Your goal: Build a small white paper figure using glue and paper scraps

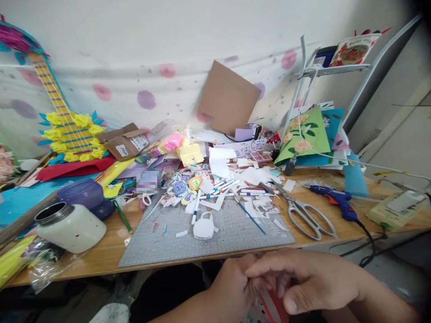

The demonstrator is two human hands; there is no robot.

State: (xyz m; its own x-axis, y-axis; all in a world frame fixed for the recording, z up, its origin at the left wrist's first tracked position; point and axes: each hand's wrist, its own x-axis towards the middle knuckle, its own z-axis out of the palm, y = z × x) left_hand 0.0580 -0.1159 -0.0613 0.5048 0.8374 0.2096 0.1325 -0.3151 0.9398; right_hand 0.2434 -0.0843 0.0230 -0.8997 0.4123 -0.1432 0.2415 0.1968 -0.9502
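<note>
Both my hands are close together in front of the table's near edge. My left hand [232, 280] has its fingers curled in, and their tips are hidden behind the other hand. Over it bends my right hand [311, 280], fingers curled against the left and thumb pointing down. Just beneath them shows part of a red-edged, pale thing [271, 307]; its kind is unclear. What the fingers pinch is hidden. Beyond the hands, a small white bag-shaped cutout [203, 228] with a handle loop lies on the grey cutting mat [151, 246].
Scissors [305, 213] and a blue glue gun [333, 199] lie to the right. Paper scraps, markers and a thin blue stick [251, 217] cover the mat's far part. At left, a white jar [72, 229] lies tilted near a green pencil [123, 216].
</note>
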